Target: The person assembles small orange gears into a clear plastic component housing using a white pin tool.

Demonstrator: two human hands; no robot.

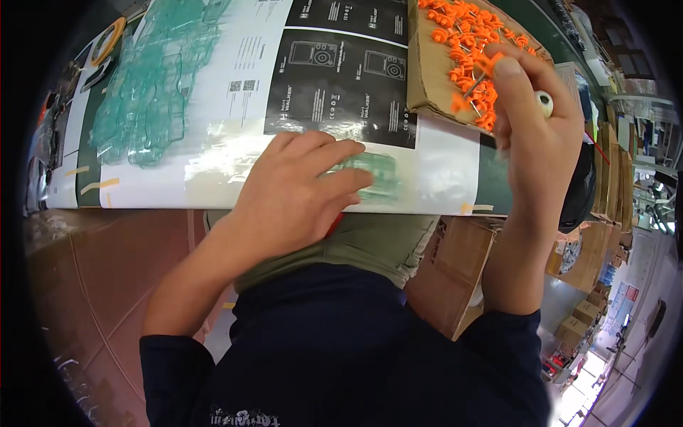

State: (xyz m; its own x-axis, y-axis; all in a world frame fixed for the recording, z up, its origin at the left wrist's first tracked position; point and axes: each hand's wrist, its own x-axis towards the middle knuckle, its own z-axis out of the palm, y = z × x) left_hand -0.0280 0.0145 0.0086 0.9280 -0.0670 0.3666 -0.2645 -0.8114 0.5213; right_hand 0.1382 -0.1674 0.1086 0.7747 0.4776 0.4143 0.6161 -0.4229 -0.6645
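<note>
Pinching an orange part (489, 65) above a cardboard tray (421, 92), the right hand (535, 117) may drop it if its metal pin (473, 87) snags the loose pile (469, 34), while the left hand (300, 183), well apart, is loosely spread over a translucent green piece (385, 171) on the counter (492, 178).

Bright w/ sheet (228, 153) glare, edges dk & bent.

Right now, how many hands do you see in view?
2: the left hand at a green plastic piece, and the right hand holding an orange part above the cardboard box.
</note>
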